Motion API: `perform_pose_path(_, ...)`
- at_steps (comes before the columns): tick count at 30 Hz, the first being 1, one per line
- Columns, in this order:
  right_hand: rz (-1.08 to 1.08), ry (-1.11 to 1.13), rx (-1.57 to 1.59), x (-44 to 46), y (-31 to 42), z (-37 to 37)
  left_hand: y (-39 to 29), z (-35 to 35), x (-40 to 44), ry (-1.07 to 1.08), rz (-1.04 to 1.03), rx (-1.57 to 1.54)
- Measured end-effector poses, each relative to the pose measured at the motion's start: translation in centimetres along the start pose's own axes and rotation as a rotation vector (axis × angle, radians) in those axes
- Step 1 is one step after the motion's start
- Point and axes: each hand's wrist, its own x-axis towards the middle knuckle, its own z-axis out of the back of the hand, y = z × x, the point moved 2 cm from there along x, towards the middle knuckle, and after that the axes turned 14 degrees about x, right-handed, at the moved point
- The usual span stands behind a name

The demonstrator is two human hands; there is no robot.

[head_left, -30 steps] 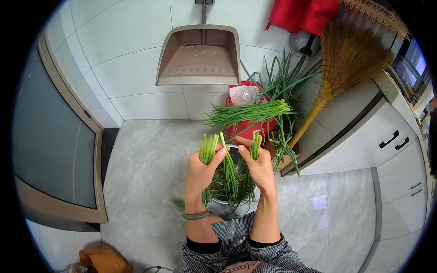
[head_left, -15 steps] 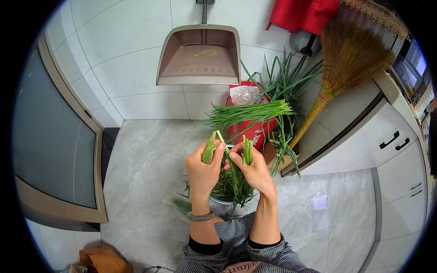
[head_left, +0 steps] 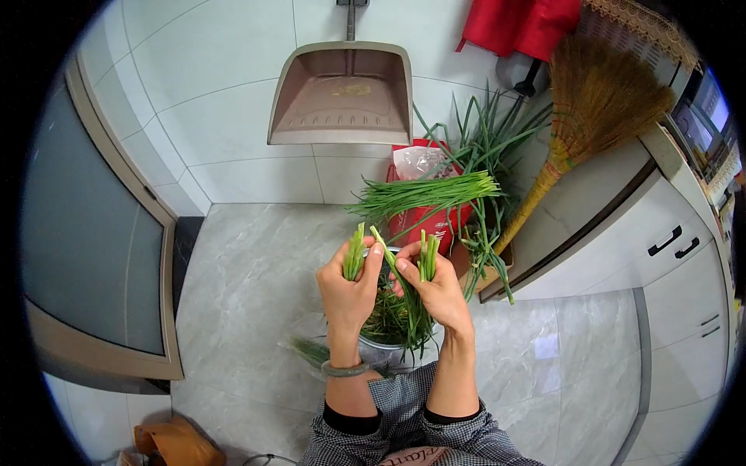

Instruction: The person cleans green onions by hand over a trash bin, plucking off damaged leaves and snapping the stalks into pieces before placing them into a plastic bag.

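My left hand [head_left: 347,291] is closed round a small bunch of green stalks [head_left: 354,255], their pale cut ends pointing up. My right hand [head_left: 441,295] grips another bunch [head_left: 427,256]. Thumb and fingers of both hands meet at one stalk [head_left: 386,250] between them. Long leaves hang from the hands over a round container [head_left: 381,348], which holds a tangle of greens [head_left: 382,320]. Beyond the hands, a neat bundle of green stalks [head_left: 435,191] lies across a red bag [head_left: 420,221].
Larger leafy greens [head_left: 497,140] stand beside the bag. A broom [head_left: 544,186] leans at the right near white cabinets [head_left: 676,272]. The dustpan [head_left: 342,101] hangs on the tiled wall. A plastic bag with greens [head_left: 307,349] lies left of the container; a brown bag [head_left: 175,443] is at lower left.
Both hands have drawn closer together, and the right thumb and fingers have moved left onto the middle stalk. The leaves below the left hand have swung right.
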Motion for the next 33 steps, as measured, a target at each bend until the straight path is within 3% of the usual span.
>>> perform_pose_path(9, -0.078, -0.085, 0.116, -0.3, 0.4, 1.2, 1.2, 0.1, 0.7, -0.139, 0.066, -0.039)
perform_pose_path(12, -0.070, -0.102, 0.145, -0.2, 0.3, 1.3, 1.8, -0.2, 0.7, 0.021, 0.246, 0.157)
perform_pose_path(15, -0.051, -0.121, 0.155, 0.0, 0.2, 1.2, 2.5, -1.5, 0.5, 0.102, 0.188, 0.110)
perform_pose_path(17, -0.042, -0.137, 0.157, 0.0, 0.2, 1.1, 1.9, -2.1, 0.3, 0.173, 0.260, -0.265)
perform_pose_path(23, -0.060, -0.140, 0.143, 0.1, -0.1, 1.0, 1.9, -2.6, 0.2, 0.365, 0.261, -0.264)
perform_pose_path(26, -0.059, -0.154, 0.138, 0.1, -0.2, 1.1, 1.8, -2.6, 0.1, 0.289, 0.293, -0.295)
perform_pose_path(30, -0.085, -0.109, 0.106, 0.2, -0.3, 0.8, 0.8, -2.6, -0.1, 0.339, 0.329, -0.391)
perform_pose_path(33, -0.085, -0.122, 0.119, 0.0, -0.7, 0.8, 0.6, -3.3, -0.2, 0.293, 0.218, -0.457)
